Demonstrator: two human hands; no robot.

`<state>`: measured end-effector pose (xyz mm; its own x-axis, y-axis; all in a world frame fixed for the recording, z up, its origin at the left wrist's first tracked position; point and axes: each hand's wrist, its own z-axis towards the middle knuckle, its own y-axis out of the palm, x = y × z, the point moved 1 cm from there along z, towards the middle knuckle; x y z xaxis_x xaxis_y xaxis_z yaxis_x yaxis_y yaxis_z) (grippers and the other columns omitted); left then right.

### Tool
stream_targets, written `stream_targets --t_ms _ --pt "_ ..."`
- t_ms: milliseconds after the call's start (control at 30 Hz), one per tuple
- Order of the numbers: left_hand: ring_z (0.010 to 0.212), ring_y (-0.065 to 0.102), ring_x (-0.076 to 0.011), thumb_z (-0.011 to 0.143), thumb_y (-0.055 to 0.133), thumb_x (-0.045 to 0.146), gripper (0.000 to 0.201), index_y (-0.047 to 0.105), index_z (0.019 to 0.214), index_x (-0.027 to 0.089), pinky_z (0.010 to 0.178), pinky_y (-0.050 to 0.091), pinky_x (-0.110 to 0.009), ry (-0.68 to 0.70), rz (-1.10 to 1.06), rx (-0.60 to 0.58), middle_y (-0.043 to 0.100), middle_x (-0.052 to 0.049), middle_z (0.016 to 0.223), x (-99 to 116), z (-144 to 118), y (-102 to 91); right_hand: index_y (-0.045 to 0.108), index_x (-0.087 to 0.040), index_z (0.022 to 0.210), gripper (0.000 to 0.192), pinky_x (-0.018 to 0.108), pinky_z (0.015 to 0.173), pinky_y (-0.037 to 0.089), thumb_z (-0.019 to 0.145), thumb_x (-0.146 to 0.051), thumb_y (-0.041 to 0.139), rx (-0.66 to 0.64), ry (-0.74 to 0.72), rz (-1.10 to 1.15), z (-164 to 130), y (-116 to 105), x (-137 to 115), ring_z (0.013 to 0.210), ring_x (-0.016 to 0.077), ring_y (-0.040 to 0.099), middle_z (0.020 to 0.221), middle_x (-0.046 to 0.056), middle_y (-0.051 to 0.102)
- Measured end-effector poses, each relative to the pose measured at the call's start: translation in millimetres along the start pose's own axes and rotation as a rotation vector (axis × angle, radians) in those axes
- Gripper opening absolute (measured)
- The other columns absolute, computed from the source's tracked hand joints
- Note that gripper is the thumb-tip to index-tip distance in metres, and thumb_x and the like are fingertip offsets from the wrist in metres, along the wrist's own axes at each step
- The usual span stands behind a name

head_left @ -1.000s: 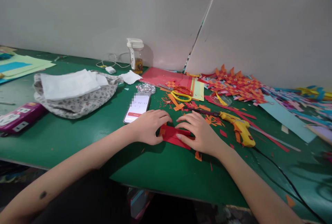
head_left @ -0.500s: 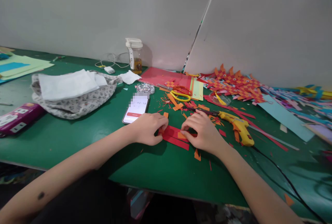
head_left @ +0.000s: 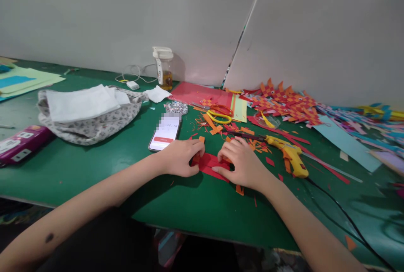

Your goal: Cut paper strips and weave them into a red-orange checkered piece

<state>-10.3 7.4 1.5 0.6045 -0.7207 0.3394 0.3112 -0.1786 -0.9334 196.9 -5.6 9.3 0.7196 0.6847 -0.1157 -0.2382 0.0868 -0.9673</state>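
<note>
A piece of red paper cut into strips (head_left: 210, 163) lies flat on the green table (head_left: 195, 209) in front of me. My left hand (head_left: 178, 156) pinches its left end, where an orange strip (head_left: 201, 139) pokes out by the fingertips. My right hand (head_left: 241, 163) rests on the right half, fingers curled down on the red strips. Both hands press the paper against the table. Orange scraps (head_left: 240, 189) lie just below my right wrist.
A phone (head_left: 166, 132) with a lit screen lies beyond my left hand. A yellow glue gun (head_left: 288, 154) with a black cord, yellow-handled scissors (head_left: 219, 115), woven red-orange paper pieces (head_left: 284, 101), a patterned cloth bag (head_left: 91, 122), a bottle (head_left: 164, 68) and a purple power strip (head_left: 19, 143) surround it.
My right hand has slid left and down over the red strips, covering the orange strip it was fingering. My left hand keeps its pinch on the left end.
</note>
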Motion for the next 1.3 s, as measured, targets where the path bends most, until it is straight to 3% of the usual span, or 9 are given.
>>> stream_targets --t_ms 333,500,667,767,900,1000,1300 --pt "0.076 0.058 -0.0184 0.068 0.05 0.024 0.029 0.047 0.096 0.019 0.06 0.044 -0.028 -0.001 -0.013 0.0 0.058 -0.003 0.091 0 0 0.6 0.051 -0.021 0.068 0.023 0.045 0.098 0.027 0.079 -0.04 0.057 0.008 0.061 0.077 0 4 2 0.072 0.016 0.05 0.068 -0.001 0.056" --pt "0.077 0.058 -0.019 0.068 0.052 0.026 0.031 0.048 0.098 0.019 0.061 0.045 -0.029 0.009 0.0 -0.004 0.058 -0.004 0.093 -2 0 1.0 0.059 -0.022 0.063 0.031 0.048 0.102 0.02 0.083 -0.045 0.051 0.066 0.027 0.144 -1 -2 0 0.087 0.0189 0.052 0.089 0.002 0.063" --pt "0.078 0.059 -0.0193 0.069 0.053 0.028 0.031 0.049 0.098 0.019 0.062 0.045 -0.029 -0.013 -0.012 -0.01 0.059 -0.004 0.094 -3 0 0.9 0.068 -0.033 0.096 0.044 0.052 0.104 0.015 0.092 -0.047 0.027 -0.023 -0.033 0.283 -3 -6 -2 0.109 0.022 0.046 0.114 0.002 0.059" --pt "0.079 0.059 -0.0194 0.072 0.053 0.032 0.028 0.05 0.097 0.02 0.062 0.044 -0.028 -0.024 -0.007 -0.008 0.059 -0.004 0.093 -2 0 -0.3 0.06 -0.036 0.114 0.048 0.055 0.104 0.012 0.092 -0.052 0.02 -0.058 -0.053 0.297 -4 -4 -2 0.112 0.0232 0.044 0.115 0.004 0.057" --pt "0.075 0.059 -0.0202 0.074 0.051 0.054 0.039 0.051 0.09 0.018 0.058 0.042 -0.028 -0.077 0.017 0.021 0.059 -0.004 0.084 0 2 -0.5 0.042 -0.033 0.132 0.05 0.057 0.105 0.009 0.091 -0.052 0.022 -0.067 -0.052 0.351 -4 -3 -1 0.113 0.023 0.044 0.12 0.006 0.056" --pt "0.071 0.058 -0.018 0.074 0.048 0.06 0.044 0.051 0.088 0.018 0.054 0.039 -0.026 -0.113 -0.012 0.055 0.059 -0.003 0.081 1 3 1.1 0.035 -0.031 0.137 0.051 0.057 0.105 0.006 0.091 -0.051 0.026 -0.071 -0.055 0.392 -4 -4 -1 0.115 0.0229 0.043 0.124 0.007 0.054" --pt "0.068 0.056 -0.0152 0.082 0.044 0.048 0.031 0.054 0.084 0.018 0.054 0.036 -0.024 -0.125 -0.03 0.086 0.06 -0.002 0.079 -2 4 6.5 0.037 -0.033 0.134 0.043 0.048 0.108 0.015 0.092 -0.037 0.036 -0.03 0.033 0.42 -6 -8 2 0.117 0.0196 0.045 0.125 0.002 0.054"
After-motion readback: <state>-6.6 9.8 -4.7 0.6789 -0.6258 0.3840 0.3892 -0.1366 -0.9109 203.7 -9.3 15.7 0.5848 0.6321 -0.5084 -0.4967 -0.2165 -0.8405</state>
